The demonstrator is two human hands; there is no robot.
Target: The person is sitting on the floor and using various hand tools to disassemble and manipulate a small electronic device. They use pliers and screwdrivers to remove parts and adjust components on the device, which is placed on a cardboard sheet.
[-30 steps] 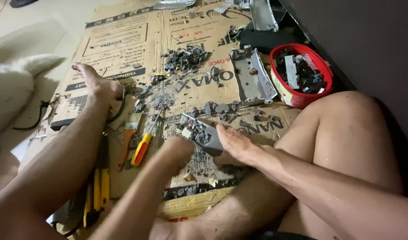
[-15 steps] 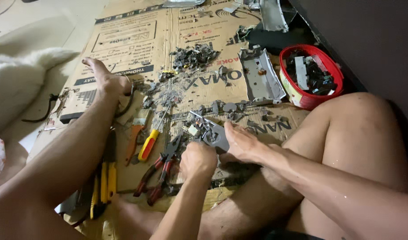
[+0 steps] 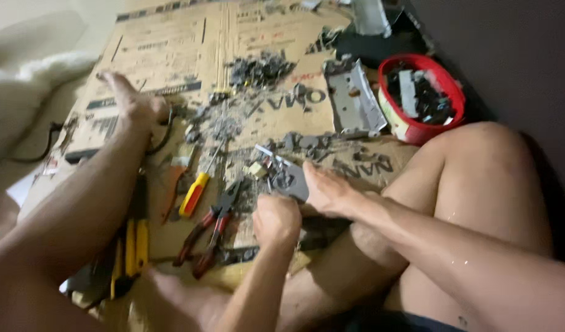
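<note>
Grey metal part (image 3: 288,179) — tilted, on cardboard.

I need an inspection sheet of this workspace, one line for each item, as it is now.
Surface: flattened cardboard on the floor, strewn with metal bits.
Job's things: grey metal part, at both hands.
Clutter: red-handled pliers; yellow-handled screwdriver; yellow-handled tool; grey metal plate; red bowl of scrap; scrap pile.
Grippers: left hand closed in a fist beside the part, what it holds is hidden; right hand has its grip on the part.
Cables: dark cable at the cardboard's left edge.
Surroundings: white fluffy fabric left; dark wall right.
</note>
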